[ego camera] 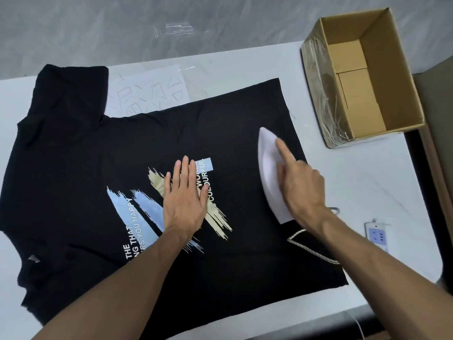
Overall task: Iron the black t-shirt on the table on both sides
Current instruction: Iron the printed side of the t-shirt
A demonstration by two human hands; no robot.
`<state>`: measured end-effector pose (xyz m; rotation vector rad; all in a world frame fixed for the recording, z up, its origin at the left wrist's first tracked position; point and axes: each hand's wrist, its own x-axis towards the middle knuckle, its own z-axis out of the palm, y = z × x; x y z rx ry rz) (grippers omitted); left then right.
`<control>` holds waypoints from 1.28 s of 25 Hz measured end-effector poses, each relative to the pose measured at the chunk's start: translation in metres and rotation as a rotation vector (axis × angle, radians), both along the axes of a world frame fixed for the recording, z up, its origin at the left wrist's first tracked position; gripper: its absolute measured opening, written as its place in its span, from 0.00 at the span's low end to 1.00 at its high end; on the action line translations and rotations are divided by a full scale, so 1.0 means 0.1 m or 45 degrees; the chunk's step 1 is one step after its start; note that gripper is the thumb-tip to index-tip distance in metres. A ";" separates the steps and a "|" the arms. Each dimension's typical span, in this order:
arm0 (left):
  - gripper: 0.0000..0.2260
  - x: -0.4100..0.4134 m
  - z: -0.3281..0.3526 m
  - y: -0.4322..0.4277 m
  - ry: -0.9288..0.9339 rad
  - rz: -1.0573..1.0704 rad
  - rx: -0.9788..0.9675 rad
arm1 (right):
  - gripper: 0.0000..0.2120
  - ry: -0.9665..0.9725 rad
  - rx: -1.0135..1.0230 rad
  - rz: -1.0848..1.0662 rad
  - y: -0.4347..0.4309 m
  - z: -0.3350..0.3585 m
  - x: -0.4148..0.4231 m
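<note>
A black t-shirt (98,143) lies spread flat, printed side up, across a white tabletop (355,180), with its collar to the left and its hem to the right. The left grip (185,207), a bare hand with fingers straight and together, presses flat on the coloured print at the shirt's middle and holds nothing. The right grip (301,190) curls around a white iron (269,173), with 1 finger stretched along its top. The iron sits on the fabric just right of the print, near the hem, nose pointing away from the person. A braided cord (301,235) lies on the shirt behind the iron, passing under the right forearm. A sheet of paper (152,92) with line drawings shows from under the shirt's far edge. An open cardboard box (392,69) stands at the far right, off the shirt. What looks like a power strip (377,235) lies near the tabletop's right edge.
</note>
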<state>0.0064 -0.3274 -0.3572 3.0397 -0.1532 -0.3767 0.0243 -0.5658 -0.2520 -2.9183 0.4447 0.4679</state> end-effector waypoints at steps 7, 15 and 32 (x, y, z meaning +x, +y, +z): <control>0.29 -0.01 0.01 0.01 0.002 0.002 -0.010 | 0.25 -0.042 -0.048 -0.149 -0.29 -0.08 0.05; 0.28 -0.02 0.00 0.01 -0.031 0.010 -0.040 | 0.28 -0.067 0.062 0.017 0.03 0.11 -0.08; 0.26 -0.02 -0.03 0.01 -0.019 0.037 -0.096 | 0.25 -0.021 -0.006 -0.166 -0.31 -0.02 -0.21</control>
